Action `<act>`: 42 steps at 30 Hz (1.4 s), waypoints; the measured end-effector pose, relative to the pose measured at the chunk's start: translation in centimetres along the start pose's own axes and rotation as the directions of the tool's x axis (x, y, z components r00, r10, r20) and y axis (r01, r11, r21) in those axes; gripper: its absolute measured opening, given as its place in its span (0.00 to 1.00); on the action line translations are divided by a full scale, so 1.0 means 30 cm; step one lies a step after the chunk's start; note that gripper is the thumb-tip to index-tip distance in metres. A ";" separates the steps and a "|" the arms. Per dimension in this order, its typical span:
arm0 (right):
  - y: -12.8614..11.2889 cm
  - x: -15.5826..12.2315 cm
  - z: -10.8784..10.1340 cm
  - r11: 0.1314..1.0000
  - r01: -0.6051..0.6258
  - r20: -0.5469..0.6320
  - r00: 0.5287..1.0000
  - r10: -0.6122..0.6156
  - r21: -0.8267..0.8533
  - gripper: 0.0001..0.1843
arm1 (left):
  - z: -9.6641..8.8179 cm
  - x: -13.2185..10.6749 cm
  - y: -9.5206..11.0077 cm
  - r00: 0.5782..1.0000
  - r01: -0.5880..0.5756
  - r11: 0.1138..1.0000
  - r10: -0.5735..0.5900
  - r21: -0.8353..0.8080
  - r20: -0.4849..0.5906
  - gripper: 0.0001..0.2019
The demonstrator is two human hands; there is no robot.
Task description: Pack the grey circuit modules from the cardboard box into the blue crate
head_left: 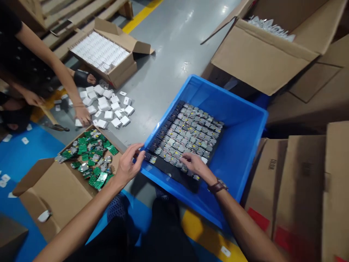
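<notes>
A blue plastic bin [240, 145] holds neat rows of small grey circuit-board assemblies [191, 134] lying on a black sheet [174, 174]. At the bin's left corner, my left hand [128, 163] has its thumb and fingers bent around the rim, beside one assembly [153, 159] set apart from the rows. My right hand [195, 163] reaches inside over the near rows, fingers bent together at the boards; what lies between its fingertips is hidden. A small white piece [204, 160] shows beside it.
An open carton [62, 189] of loose green boards [92, 156] stands left. Beyond it, another person's hand [83, 114] touches scattered white casings [105, 103]; their other hand holds a hammer [56, 123]. A carton [120, 74] of white units stands behind. Large cartons [261, 54] crowd the right.
</notes>
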State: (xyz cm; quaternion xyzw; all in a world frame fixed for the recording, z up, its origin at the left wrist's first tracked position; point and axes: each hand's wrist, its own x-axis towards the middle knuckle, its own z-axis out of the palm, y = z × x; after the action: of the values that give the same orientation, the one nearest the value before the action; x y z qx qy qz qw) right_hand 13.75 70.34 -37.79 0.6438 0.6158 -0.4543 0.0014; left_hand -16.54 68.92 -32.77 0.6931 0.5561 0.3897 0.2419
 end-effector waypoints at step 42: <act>-0.056 -0.233 0.261 0.727 0.622 -0.053 0.748 -0.661 -0.292 0.30 | -0.212 -0.712 -0.340 0.551 0.743 0.432 -0.828 0.511 -0.101 0.33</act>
State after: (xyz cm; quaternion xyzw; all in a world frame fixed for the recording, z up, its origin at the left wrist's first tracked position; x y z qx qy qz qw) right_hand 9.05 60.81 -37.35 0.4175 0.8519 -0.2924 -0.1205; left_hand -29.29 50.50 -42.72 0.4187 0.8720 0.0149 0.2531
